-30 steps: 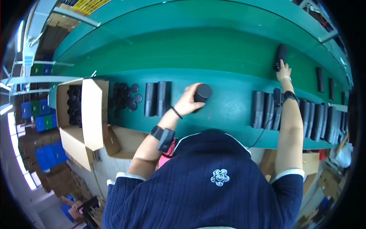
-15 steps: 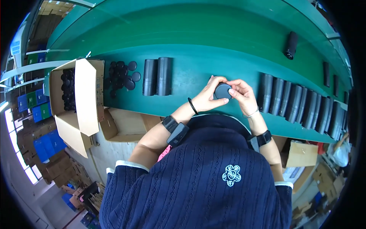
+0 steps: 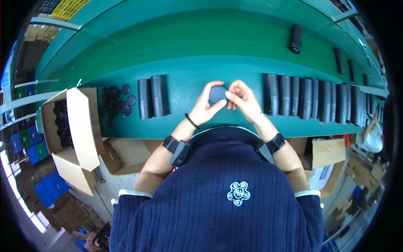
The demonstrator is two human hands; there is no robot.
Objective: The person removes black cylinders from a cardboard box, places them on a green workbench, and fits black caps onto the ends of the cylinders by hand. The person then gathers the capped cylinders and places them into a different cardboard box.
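Observation:
A black round cap point(image 3: 218, 95) faces up between my hands, above the green work surface; whether a tube is beneath it is hidden. My left hand point(image 3: 205, 105) curves its thumb and forefinger around the cap's left side. At the right rim, my right hand point(image 3: 243, 101) has its thumb against the edge with the fingers curled in. Two black ribbed tubes point(image 3: 152, 96) lie side by side to the left. Further left is a loose pile of black round caps point(image 3: 113, 102). A row of similar black tubes point(image 3: 295, 95) lies to the right of my hands.
An open cardboard box point(image 3: 87, 126) with many black caps stands at the left end of the bench. More black tubes point(image 3: 296, 38) lie on the green strip point(image 3: 201, 38) beyond. Cardboard boxes point(image 3: 328, 152) sit below the bench edge, and a clear plastic bag point(image 3: 372, 138) hangs at the right.
The view has swung, so the bench things sit further left in the picture. Both hands still hold the cap, which now looks more tilted; my right fingers have curled in beside its rim.

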